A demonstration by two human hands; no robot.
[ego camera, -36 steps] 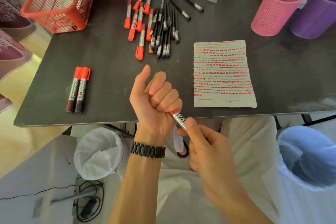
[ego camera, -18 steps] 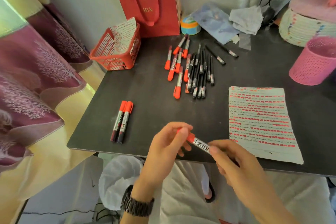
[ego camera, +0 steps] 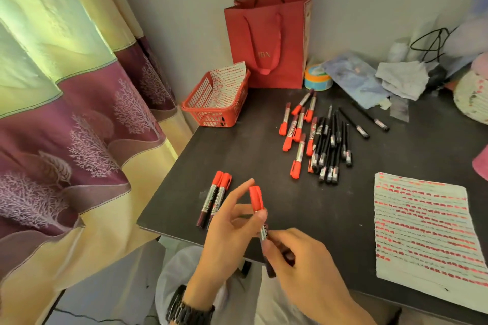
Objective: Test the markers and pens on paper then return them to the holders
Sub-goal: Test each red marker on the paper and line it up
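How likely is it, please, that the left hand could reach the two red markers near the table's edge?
Probably yes: the pair lies right beside the left hand, nothing between, though it pinches another marker.

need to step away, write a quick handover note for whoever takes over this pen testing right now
Left hand: pinches the capped red marker just below its cap.
Right hand: grips its dark lower end.
Things: two markers lie near the left edge of the table; pile of markers and pens mid-table; paper at right.
Done: paper is filled with rows of red dashes.
Left: nothing visibly in a holder; only a pink edge shows at far right.
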